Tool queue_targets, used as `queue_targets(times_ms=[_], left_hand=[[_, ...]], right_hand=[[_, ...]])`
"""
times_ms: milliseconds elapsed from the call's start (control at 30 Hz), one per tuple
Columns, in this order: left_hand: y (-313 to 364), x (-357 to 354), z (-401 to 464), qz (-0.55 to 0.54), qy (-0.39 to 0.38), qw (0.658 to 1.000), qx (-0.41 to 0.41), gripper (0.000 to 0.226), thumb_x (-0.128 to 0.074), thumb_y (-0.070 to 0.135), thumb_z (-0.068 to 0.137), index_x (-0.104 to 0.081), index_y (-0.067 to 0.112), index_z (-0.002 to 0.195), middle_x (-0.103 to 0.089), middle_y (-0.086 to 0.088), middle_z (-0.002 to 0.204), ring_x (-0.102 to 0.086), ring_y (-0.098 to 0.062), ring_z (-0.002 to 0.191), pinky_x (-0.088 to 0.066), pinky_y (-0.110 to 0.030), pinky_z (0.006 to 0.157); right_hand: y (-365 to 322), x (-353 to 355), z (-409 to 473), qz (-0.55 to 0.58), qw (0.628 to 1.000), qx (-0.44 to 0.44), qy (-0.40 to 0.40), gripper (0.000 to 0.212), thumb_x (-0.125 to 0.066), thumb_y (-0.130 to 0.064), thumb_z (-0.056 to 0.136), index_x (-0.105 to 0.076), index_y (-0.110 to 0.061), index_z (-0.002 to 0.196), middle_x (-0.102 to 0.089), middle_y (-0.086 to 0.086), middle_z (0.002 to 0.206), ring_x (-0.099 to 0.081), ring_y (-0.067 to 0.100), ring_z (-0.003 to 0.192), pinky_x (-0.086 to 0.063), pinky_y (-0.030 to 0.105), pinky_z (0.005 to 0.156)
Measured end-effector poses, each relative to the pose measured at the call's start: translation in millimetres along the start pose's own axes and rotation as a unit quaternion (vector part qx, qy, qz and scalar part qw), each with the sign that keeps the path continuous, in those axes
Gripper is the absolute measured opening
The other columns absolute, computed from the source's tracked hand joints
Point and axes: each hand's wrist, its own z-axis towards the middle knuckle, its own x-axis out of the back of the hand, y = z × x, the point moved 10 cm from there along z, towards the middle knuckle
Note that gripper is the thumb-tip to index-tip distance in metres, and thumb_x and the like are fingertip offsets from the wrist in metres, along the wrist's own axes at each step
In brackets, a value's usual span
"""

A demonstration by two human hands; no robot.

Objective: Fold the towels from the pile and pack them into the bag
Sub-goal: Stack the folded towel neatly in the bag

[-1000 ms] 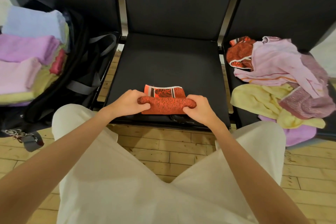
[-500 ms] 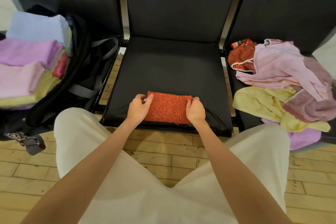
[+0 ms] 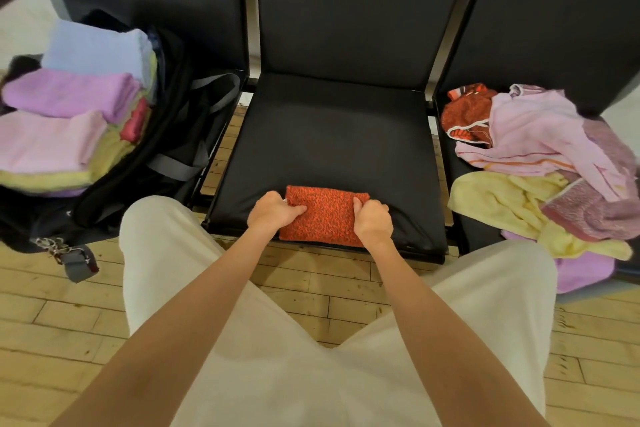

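Observation:
A folded orange towel lies flat at the front edge of the middle black chair seat. My left hand grips its left end, fingers curled round the edge. My right hand grips its right end the same way. On the left chair an open black bag holds a stack of folded towels in blue, purple, pink and yellow. On the right chair sits the loose pile of towels, pink, yellow, mauve and orange.
My legs in pale trousers fill the lower view over a wooden plank floor. The bag's strap with a metal clip hangs near the floor at the left. The three chairs stand side by side with narrow gaps.
The rolled front edge was folded over, hiding the striped border, so the towel became a flat rectangle. Both hands then curled round its two ends.

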Motion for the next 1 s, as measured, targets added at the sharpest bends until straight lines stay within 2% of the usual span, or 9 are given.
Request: queue_targets(times_ms=[167, 300, 367, 500, 600, 733, 833, 933, 1000], left_hand=[[-11, 6, -2, -0.036, 0.016, 0.999, 0.018, 0.033, -0.066, 0.045, 0.083, -0.058, 0.014, 0.091, -0.063, -0.009, 0.111, -0.056, -0.029, 0.110, -0.047, -0.040, 0.095], [-24, 61, 2, -0.125, 0.093, 0.988, 0.017, 0.045, -0.064, 0.040, 0.084, -0.057, 0.002, 0.108, -0.064, -0.012, 0.107, -0.061, -0.029, 0.102, -0.047, -0.034, 0.083], [-27, 106, 2, -0.132, 0.147, 0.980, -0.012, 0.047, -0.066, 0.041, 0.082, -0.056, -0.001, 0.101, -0.064, -0.014, 0.099, -0.062, -0.027, 0.096, -0.044, -0.032, 0.076], [-28, 201, -19, -0.112, 0.271, 0.954, -0.069, 0.039, -0.066, 0.039, 0.086, -0.044, 0.007, 0.091, -0.050, -0.006, 0.088, -0.053, -0.024, 0.088, -0.032, -0.028, 0.071], [-45, 268, -34, -0.132, 0.357, 0.920, -0.087, 0.039, -0.067, 0.039, 0.086, -0.042, 0.009, 0.091, -0.050, -0.007, 0.087, -0.053, -0.022, 0.088, -0.032, -0.030, 0.072], [-68, 337, -46, -0.095, 0.417, 0.898, -0.103, 0.042, -0.060, 0.043, 0.090, -0.037, 0.009, 0.092, -0.046, -0.004, 0.074, -0.047, -0.021, 0.077, -0.030, -0.032, 0.066], [-91, 377, -38, -0.078, 0.419, 0.900, -0.090, 0.042, -0.057, 0.043, 0.092, -0.037, 0.007, 0.093, -0.044, -0.003, 0.072, -0.048, -0.024, 0.079, -0.036, -0.038, 0.072], [-114, 426, -24, -0.067, 0.443, 0.893, -0.042, 0.048, -0.058, 0.047, 0.090, -0.051, 0.001, 0.099, -0.058, -0.017, 0.095, -0.055, -0.032, 0.094, -0.039, -0.040, 0.078], [-127, 455, -15, -0.040, 0.453, 0.891, -0.006, 0.054, -0.058, 0.049, 0.090, -0.056, -0.004, 0.102, -0.061, -0.023, 0.105, -0.056, -0.036, 0.100, -0.039, -0.041, 0.079]], right_hand=[[-9, 0, -8, 0.022, 1.000, 0.018, 0.009, 0.051, -0.037, -0.041, 0.100, -0.059, 0.004, 0.109, -0.061, 0.021, 0.115, -0.058, 0.036, 0.106, -0.046, 0.038, 0.085], [-44, -9, -19, 0.214, 0.976, 0.022, -0.023, 0.048, -0.051, -0.043, 0.094, -0.063, 0.001, 0.079, -0.066, 0.016, 0.086, -0.062, 0.033, 0.090, -0.045, 0.035, 0.072], [-75, -17, -29, 0.333, 0.939, 0.009, -0.079, 0.043, -0.055, -0.045, 0.092, -0.057, -0.010, 0.068, -0.062, 0.007, 0.077, -0.060, 0.026, 0.084, -0.045, 0.030, 0.063], [-157, -32, -54, 0.460, 0.853, -0.015, -0.246, 0.045, -0.062, -0.042, 0.089, -0.058, -0.007, 0.117, -0.058, 0.004, 0.108, -0.058, 0.020, 0.101, -0.050, 0.035, 0.086], [-227, -28, -72, 0.485, 0.817, 0.052, -0.309, 0.040, -0.070, -0.032, 0.084, -0.057, -0.009, 0.113, -0.062, 0.004, 0.120, -0.061, 0.016, 0.099, -0.050, 0.036, 0.090], [-302, -23, -93, 0.448, 0.841, 0.157, -0.259, 0.048, -0.071, -0.026, 0.084, -0.046, -0.005, 0.119, -0.056, 0.009, 0.124, -0.058, 0.020, 0.110, -0.050, 0.041, 0.095], [-356, -20, -110, 0.433, 0.844, 0.221, -0.226, 0.043, -0.066, -0.020, 0.089, -0.033, -0.011, 0.114, -0.050, 0.009, 0.120, -0.054, 0.017, 0.105, -0.051, 0.034, 0.088], [-413, -24, -123, 0.443, 0.821, 0.265, -0.243, 0.046, -0.059, -0.012, 0.092, -0.027, -0.020, 0.123, -0.050, 0.016, 0.123, -0.054, 0.018, 0.097, -0.047, 0.026, 0.069], [-450, -28, -137, 0.439, 0.800, 0.326, -0.248, 0.055, -0.056, -0.009, 0.092, -0.028, -0.032, 0.134, -0.046, 0.009, 0.131, -0.053, 0.021, 0.111, -0.051, 0.036, 0.084]])
